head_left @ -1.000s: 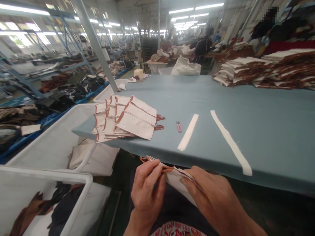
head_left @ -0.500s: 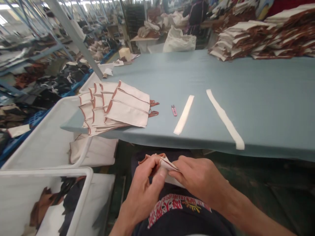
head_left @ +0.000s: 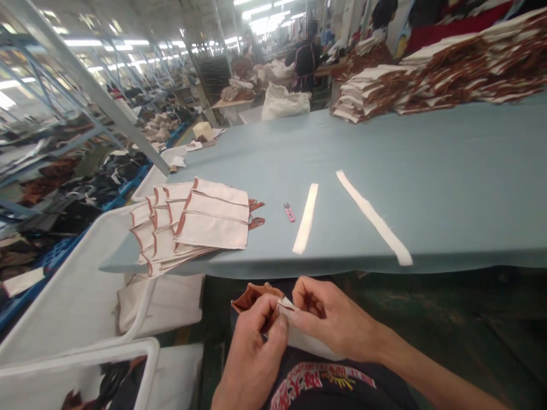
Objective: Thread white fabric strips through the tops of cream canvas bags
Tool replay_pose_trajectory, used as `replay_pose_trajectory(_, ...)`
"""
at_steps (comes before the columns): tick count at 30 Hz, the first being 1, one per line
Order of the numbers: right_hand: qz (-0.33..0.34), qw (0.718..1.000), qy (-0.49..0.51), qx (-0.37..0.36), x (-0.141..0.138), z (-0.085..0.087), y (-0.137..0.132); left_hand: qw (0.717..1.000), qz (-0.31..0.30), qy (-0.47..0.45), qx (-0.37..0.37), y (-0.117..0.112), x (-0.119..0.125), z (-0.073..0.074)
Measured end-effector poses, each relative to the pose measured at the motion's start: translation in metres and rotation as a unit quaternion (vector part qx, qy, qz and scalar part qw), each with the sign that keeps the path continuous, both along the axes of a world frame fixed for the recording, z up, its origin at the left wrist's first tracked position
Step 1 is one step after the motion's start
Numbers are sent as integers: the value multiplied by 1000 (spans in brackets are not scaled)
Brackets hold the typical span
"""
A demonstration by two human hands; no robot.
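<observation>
Close to my body, below the table edge, I hold a small cream fabric bag (head_left: 311, 344) with brown edging and lining, its mouth gaping on the left. My left hand (head_left: 256, 343) pinches its rim between thumb and fingers. On the other side, my right hand (head_left: 339, 322) has its fingers curled and its thumb at the same bit of rim; the exact grip is partly hidden. On the table beyond, similar cream bags (head_left: 216, 219) lie fanned in a stack, with brown straps showing. To their right are pink-handled thread snips (head_left: 289, 212).
Two cream strips, a short strip (head_left: 306, 219) and a longer strip (head_left: 374, 218), lie on the blue-green table (head_left: 273, 154). Piled cream and brown pieces (head_left: 444, 74) stand at the back right. White bins (head_left: 77, 296) flank the left side. A person (head_left: 304, 62) is far behind the table.
The view has tilted up and shifted right. My right fingers have lifted and curled away from the rim, and the bag's brown-lined mouth shows wider.
</observation>
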State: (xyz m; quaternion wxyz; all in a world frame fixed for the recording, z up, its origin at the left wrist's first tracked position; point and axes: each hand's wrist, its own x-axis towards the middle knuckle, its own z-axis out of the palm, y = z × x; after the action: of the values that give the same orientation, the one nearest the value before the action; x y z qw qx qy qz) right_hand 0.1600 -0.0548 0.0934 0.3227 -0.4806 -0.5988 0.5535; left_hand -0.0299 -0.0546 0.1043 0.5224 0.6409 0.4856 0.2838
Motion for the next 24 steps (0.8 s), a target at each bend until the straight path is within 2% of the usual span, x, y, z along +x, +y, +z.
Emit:
replay_pose_trajectory(6, 50, 987, 133, -71, 5, -8, 3, 999, -29, -38, -22, -4, 4, 10)
replay_pose_trajectory(9, 74, 983, 146, -86, 6, -11, 2, 999, -27, -38, 1, -6, 3, 11)
replay_pose_trajectory(13, 90, 985, 121, -87, 4, -6, -1, 999, -29, -39, 22, -11, 0, 11)
replay_pose_trajectory(18, 45, 999, 16, 7, -4, 4, -7, 998, -1, -53, 22, -18, -5, 6)
replay_pose_trajectory(24, -18, 993, -36, 112, -11, 4, -23, 995, 56, -81, -2, -30, 0, -6)
